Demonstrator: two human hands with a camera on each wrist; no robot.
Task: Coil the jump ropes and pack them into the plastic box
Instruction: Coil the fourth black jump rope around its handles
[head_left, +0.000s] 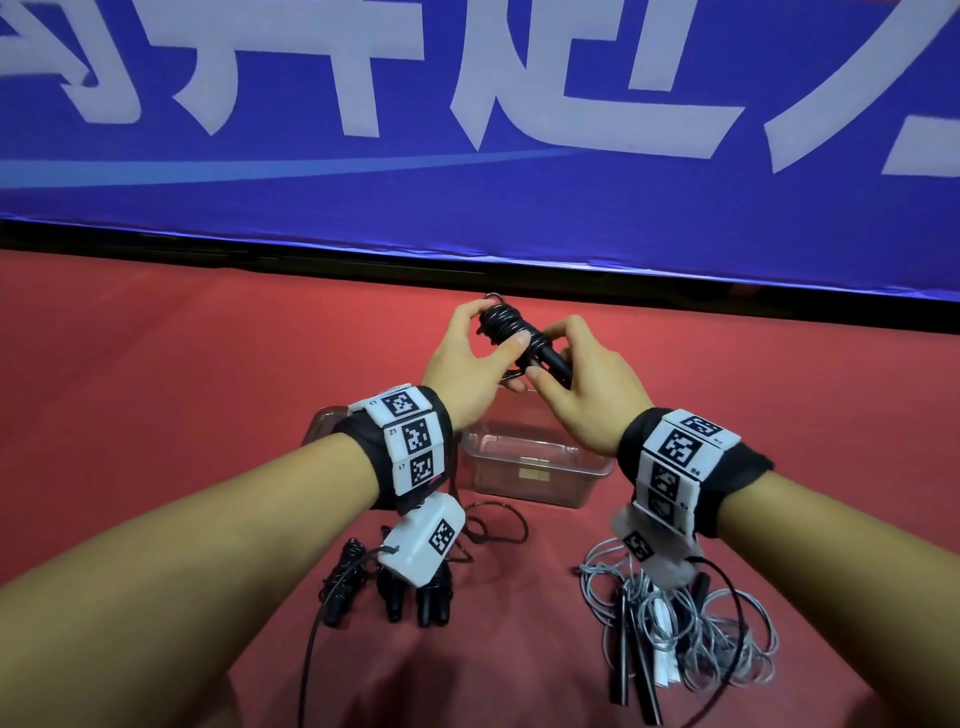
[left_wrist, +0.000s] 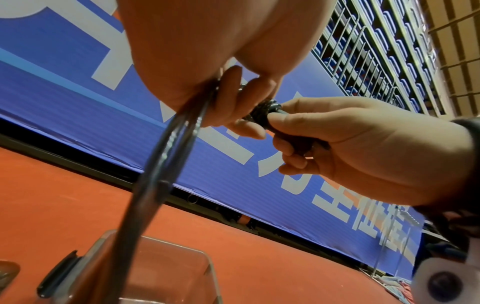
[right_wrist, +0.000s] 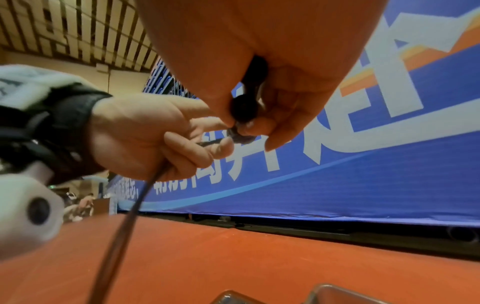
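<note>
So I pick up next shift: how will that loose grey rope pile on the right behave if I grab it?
The grey rope pile will likely be floppy: thin cord lies in slack overlapping loops that may snag. Its black handles look stiff and would probably dangle. Probably light.

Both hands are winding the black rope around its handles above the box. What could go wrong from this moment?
1. The free end of the black rope hangs from the left hand toward the plastic box; it may snag on the box rim.
2. The right hand grips only the handle ends, so the turns could slip loose.
3. The grey ropes lie loose nearby and could tangle.
</note>
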